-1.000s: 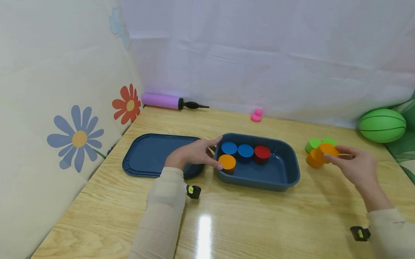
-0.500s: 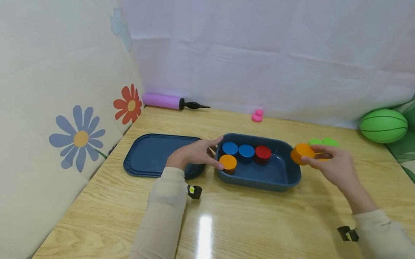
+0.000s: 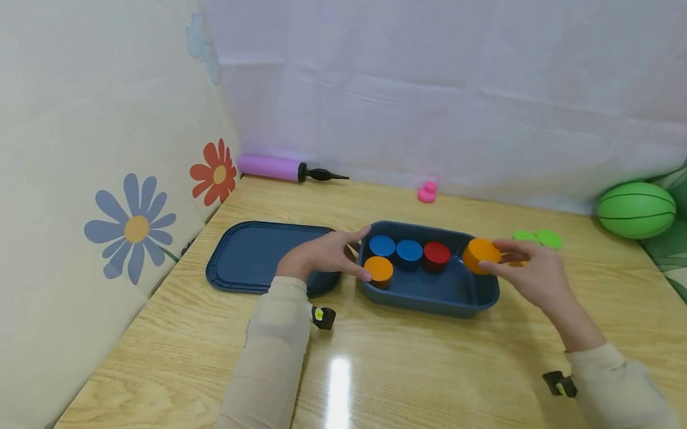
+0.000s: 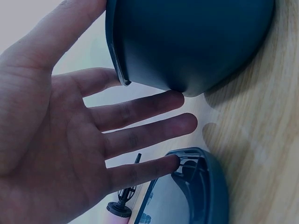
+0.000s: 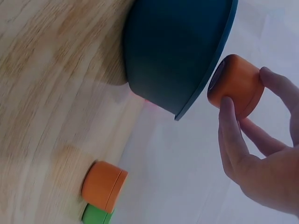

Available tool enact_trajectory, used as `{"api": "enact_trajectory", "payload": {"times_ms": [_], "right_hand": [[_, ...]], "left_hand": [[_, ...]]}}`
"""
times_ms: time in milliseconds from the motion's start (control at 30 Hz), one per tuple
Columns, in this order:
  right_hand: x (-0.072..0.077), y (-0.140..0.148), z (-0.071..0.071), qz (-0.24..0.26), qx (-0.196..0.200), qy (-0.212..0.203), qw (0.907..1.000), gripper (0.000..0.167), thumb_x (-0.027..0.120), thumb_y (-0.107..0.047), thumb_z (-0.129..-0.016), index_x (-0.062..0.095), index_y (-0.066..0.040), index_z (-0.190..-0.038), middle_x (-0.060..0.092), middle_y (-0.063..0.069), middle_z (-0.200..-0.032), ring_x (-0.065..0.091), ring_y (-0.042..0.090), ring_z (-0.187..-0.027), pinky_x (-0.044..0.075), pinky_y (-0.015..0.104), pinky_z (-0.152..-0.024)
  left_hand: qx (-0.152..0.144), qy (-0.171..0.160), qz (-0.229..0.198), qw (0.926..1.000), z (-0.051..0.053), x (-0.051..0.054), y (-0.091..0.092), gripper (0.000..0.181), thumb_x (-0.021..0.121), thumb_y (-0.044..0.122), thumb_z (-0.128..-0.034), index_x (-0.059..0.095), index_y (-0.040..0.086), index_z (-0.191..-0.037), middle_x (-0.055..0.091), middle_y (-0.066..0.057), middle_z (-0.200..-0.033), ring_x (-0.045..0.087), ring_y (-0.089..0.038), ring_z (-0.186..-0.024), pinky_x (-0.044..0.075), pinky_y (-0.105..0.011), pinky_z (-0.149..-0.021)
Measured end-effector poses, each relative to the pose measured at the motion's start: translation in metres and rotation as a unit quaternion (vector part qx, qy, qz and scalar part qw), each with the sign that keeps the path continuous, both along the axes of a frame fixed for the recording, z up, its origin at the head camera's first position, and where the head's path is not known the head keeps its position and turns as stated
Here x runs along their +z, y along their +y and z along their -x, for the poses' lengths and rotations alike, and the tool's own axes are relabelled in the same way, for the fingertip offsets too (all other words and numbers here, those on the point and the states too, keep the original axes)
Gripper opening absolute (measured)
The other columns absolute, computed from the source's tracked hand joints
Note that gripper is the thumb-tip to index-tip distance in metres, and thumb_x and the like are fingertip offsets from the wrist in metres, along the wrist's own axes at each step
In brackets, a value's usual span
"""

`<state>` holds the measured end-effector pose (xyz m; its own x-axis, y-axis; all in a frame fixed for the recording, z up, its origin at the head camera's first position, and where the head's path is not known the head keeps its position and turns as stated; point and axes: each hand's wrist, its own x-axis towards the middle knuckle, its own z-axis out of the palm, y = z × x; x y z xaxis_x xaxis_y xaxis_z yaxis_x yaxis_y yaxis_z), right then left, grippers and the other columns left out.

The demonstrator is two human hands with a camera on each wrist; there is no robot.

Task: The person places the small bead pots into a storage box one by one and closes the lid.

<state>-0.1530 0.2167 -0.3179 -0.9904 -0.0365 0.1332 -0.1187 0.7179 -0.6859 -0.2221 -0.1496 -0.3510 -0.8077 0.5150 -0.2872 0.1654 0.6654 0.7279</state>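
Observation:
My right hand (image 3: pixel 530 274) pinches a small orange cylinder (image 3: pixel 481 255), tilted, over the right end of a dark blue box (image 3: pixel 420 304). In the right wrist view a seam rings this cylinder near one end, and it is just off the box's rim. My left hand (image 3: pixel 325 256) touches the box's left end, thumb at the rim; the left wrist view shows its fingers extended along the outside. Inside the box stand a blue cylinder (image 3: pixel 382 246), another blue cylinder (image 3: pixel 409 252), a red cylinder (image 3: pixel 436 256) and an orange cylinder (image 3: pixel 378 271).
Right of the box stand two green cylinders (image 3: pixel 549 239) and an orange cylinder (image 5: pixel 103 186), mostly hidden by my right hand in the head view. A dark blue lid (image 3: pixel 251 252) lies left. Behind are a purple pump (image 3: pixel 270 167), a pink figure (image 3: pixel 427 192) and a green ball (image 3: pixel 636 210).
My right hand has lifted the orange cylinder off the group at the right and carried it left over the box's right end. My left hand has stayed at the box.

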Motion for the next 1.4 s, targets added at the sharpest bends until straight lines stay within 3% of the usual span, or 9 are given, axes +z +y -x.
{"api": "enact_trajectory", "payload": {"times_ms": [267, 700, 967, 1400], "right_hand": [[-0.011, -0.015, 0.006, -0.018, 0.025, -0.012, 0.9994, 0.057, 0.083, -0.032, -0.085, 0.067, 0.000, -0.129, 0.071, 0.022, -0.118, 0.069, 0.035, -0.103, 0.054, 0.020, -0.070], [-0.028, -0.044, 0.013, -0.043, 0.076, -0.041, 0.9953, 0.053, 0.083, -0.029, -0.085, 0.068, 0.000, -0.127, 0.069, 0.022, -0.123, 0.068, 0.034, -0.105, 0.058, 0.045, -0.087], [-0.034, -0.066, 0.017, -0.059, 0.089, -0.062, 0.9923, 0.052, 0.082, -0.027, -0.086, 0.068, 0.000, -0.128, 0.065, 0.021, -0.124, 0.067, 0.032, -0.106, 0.056, 0.047, -0.093], [-0.041, -0.089, 0.020, -0.063, 0.123, -0.038, 0.9896, 0.044, 0.084, -0.020, -0.084, 0.071, 0.001, -0.120, 0.072, 0.018, -0.116, 0.070, 0.027, -0.097, 0.058, 0.044, -0.089]], "left_hand": [[-0.001, 0.002, 0.003, 1.0000, -0.001, 0.001, 0.000, 0.109, 0.084, 0.042, -0.0821, 0.012, 0.033, -0.163, 0.042, -0.012, -0.157, 0.057, -0.028, -0.128, 0.045, -0.048, -0.111], [-0.003, 0.005, 0.005, 1.0000, 0.000, 0.002, 0.001, 0.108, 0.084, 0.042, -0.0826, 0.011, 0.033, -0.163, 0.042, -0.011, -0.157, 0.057, -0.027, -0.128, 0.046, -0.047, -0.110], [-0.003, 0.003, 0.005, 1.0000, -0.001, 0.002, 0.001, 0.109, 0.083, 0.043, -0.0825, 0.011, 0.034, -0.163, 0.042, -0.012, -0.158, 0.057, -0.027, -0.128, 0.045, -0.048, -0.111], [-0.007, 0.004, 0.007, 0.9999, -0.001, 0.002, 0.001, 0.109, 0.083, 0.042, -0.0829, 0.011, 0.032, -0.163, 0.042, -0.011, -0.158, 0.057, -0.027, -0.128, 0.045, -0.047, -0.111]]}}
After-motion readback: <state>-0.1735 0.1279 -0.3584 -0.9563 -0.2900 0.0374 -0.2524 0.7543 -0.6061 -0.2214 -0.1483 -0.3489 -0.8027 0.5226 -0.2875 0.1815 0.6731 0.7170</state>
